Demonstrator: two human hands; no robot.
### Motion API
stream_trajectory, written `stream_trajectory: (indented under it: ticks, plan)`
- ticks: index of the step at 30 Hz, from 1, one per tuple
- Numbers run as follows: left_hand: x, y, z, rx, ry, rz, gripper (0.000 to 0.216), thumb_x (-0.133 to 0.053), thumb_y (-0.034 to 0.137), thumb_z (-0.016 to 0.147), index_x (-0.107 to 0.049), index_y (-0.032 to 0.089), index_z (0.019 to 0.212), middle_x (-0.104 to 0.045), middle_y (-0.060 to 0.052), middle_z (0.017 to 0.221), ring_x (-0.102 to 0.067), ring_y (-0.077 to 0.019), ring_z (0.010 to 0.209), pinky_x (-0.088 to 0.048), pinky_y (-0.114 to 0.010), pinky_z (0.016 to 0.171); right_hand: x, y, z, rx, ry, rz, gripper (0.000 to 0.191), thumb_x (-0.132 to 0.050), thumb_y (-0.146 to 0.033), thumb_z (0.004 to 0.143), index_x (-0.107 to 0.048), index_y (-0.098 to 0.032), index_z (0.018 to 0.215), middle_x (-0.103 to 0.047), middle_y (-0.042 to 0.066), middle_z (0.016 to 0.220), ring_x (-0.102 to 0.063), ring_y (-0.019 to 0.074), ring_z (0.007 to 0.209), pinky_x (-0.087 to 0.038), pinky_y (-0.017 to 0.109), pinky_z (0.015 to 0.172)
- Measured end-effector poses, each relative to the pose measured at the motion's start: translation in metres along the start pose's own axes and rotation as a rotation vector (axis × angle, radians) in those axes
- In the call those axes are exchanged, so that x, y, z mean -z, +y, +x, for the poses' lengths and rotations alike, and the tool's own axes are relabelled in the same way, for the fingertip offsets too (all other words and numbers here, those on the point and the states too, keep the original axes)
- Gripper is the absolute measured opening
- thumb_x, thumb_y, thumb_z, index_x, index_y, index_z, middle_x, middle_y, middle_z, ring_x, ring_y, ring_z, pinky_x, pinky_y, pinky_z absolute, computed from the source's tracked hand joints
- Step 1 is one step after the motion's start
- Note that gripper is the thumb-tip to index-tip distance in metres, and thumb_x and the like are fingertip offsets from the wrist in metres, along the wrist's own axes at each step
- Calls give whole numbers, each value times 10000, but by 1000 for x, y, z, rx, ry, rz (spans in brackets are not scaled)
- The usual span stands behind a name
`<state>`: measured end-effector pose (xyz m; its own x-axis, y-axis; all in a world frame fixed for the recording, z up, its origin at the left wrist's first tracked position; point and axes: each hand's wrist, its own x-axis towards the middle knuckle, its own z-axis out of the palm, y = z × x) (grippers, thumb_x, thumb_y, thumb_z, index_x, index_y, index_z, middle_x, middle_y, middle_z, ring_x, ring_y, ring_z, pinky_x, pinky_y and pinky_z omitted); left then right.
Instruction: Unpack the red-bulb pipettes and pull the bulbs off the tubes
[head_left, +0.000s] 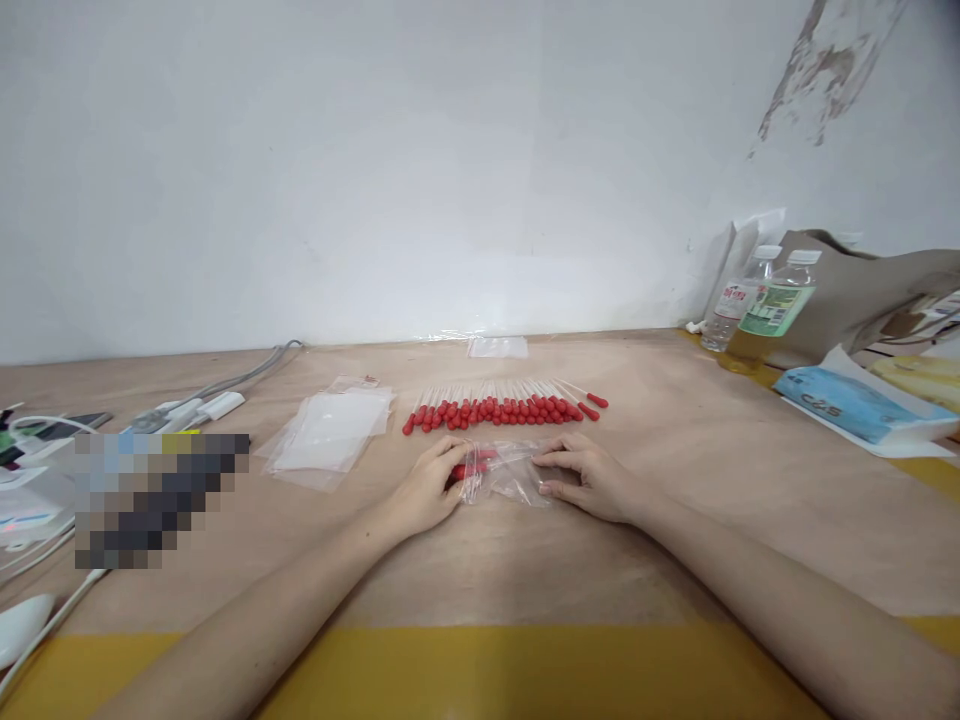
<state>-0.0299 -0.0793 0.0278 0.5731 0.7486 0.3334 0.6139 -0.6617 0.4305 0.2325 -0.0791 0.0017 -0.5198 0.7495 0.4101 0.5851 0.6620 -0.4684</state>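
A clear plastic bag (517,482) is stretched between my two hands, low over the table. My left hand (436,484) is closed on its left end, where a few red-tipped sticks (472,469) show. Whether they are wholly inside the bag I cannot tell. The fingers of my right hand (589,478) pinch the bag's right end. Just beyond the hands lies a row of many thin white sticks with red bulb-shaped tips (495,410), the tips facing me. A stack of flat clear bags (330,430) rests left of the row.
At the left are a power strip (184,410), cables and a blurred-out patch (161,500). On the right stand two bottles (776,305), a grey bag (847,290) and a blue tissue pack (851,395). A small clear packet (499,347) lies by the wall.
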Motion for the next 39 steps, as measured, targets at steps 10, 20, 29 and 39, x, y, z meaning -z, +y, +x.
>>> stream_trajectory:
  ticks: [10,20,29,39]
  plan:
    - [-9,-4,10,101,-22,-129,242,-544,226,759,-556,165,993,-533,-45,892,-516,-156,780,-432,-289,700,-1,2,1,22,1,9,333,-625,-354,743,-618,-262,1062,-577,69,1030,-528,199,948,-420,385,852]
    - [-12,0,8,-14,-16,74,124,-328,128,840,-439,178,866,-469,-58,913,-468,-172,848,-415,-316,772,0,1,1,5,-5,23,344,-626,-356,741,-616,-252,1070,-562,73,1030,-521,200,955,-423,383,856]
    - [-1,5,8,-29,-148,110,192,-334,206,869,-488,178,980,-514,-70,950,-489,-183,890,-410,-322,803,0,3,1,0,-16,43,348,-625,-366,740,-617,-234,1062,-559,74,1027,-518,195,950,-423,373,858]
    - [59,-34,-4,320,-291,-466,278,-503,327,806,-548,176,1035,-604,-36,911,-563,-142,805,-433,-308,807,1,3,1,-42,-51,54,341,-615,-403,738,-638,-216,1021,-553,78,1010,-512,199,941,-421,368,851]
